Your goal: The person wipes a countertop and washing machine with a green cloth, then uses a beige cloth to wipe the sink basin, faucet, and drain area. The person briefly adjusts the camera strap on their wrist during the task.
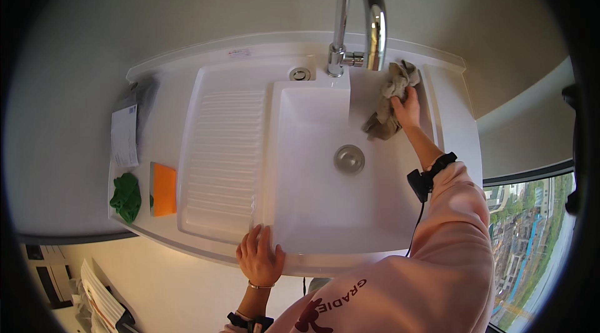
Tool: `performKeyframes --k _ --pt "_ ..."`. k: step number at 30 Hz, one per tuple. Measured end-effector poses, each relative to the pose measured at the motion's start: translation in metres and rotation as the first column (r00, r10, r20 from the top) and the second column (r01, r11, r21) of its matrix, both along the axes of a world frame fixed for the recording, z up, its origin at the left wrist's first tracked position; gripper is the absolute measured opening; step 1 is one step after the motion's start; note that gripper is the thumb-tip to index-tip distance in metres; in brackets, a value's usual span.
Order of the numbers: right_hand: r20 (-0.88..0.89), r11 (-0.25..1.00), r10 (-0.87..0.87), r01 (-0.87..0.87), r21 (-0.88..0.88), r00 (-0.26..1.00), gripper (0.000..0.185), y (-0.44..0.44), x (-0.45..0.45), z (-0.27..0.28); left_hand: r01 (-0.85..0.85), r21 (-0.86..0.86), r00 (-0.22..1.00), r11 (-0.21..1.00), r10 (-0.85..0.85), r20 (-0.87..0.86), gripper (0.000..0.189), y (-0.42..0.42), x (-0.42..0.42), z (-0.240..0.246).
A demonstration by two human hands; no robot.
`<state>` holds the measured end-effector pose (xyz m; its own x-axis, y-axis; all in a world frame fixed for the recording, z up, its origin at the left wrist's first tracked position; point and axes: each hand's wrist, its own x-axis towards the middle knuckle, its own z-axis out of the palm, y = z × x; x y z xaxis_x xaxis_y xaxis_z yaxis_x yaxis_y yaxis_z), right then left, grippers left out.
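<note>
My right hand (408,109) grips a crumpled grey-brown cloth (387,115) at the right side of the white sink basin (309,183). Part of the cloth lies beyond my fingers, towards the back right corner. My left hand (260,255) rests on the sink's front edge, fingers spread, beside the ribbed washboard (227,145). Nothing is in that hand. A round metal drain (349,159) sits in the basin floor, left of and below the cloth. The tall chrome faucet (375,14) arches over the back of the basin.
Along the left ledge lie a green cloth (125,197), an orange packet (164,190) and a white paper card (124,136) beside a dark translucent bag (145,94). A round metal fitting (300,74) is set behind the washboard. A window (529,244) is at the right.
</note>
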<state>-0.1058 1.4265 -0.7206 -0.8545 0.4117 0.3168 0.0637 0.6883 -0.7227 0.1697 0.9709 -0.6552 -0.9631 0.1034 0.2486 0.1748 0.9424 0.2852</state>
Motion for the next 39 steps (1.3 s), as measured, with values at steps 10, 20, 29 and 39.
performKeyframes --k 10,20,29,39 --pt "0.232 0.972 0.085 -0.029 -0.235 0.969 0.039 -0.089 -0.082 -0.116 0.008 -0.059 0.998 0.998 -0.004 0.069 0.057 0.003 0.0 0.0" --pt "0.331 0.983 -0.012 -0.049 0.176 0.944 0.031 -0.054 -0.024 -0.077 0.043 -0.057 0.992 0.997 -0.036 0.118 0.059 0.001 0.0 0.002" --pt "0.514 0.702 0.143 -0.452 0.55 0.846 0.035 -0.04 -0.064 -0.086 0.053 -0.072 0.993 0.996 -0.045 0.113 0.06 0.0 0.001 0.0" --pt "0.412 0.975 -0.212 0.16 0.155 0.886 0.057 -0.006 -0.039 -0.089 0.037 -0.067 0.993 0.997 -0.029 0.115 0.058 0.002 0.0 -0.001"
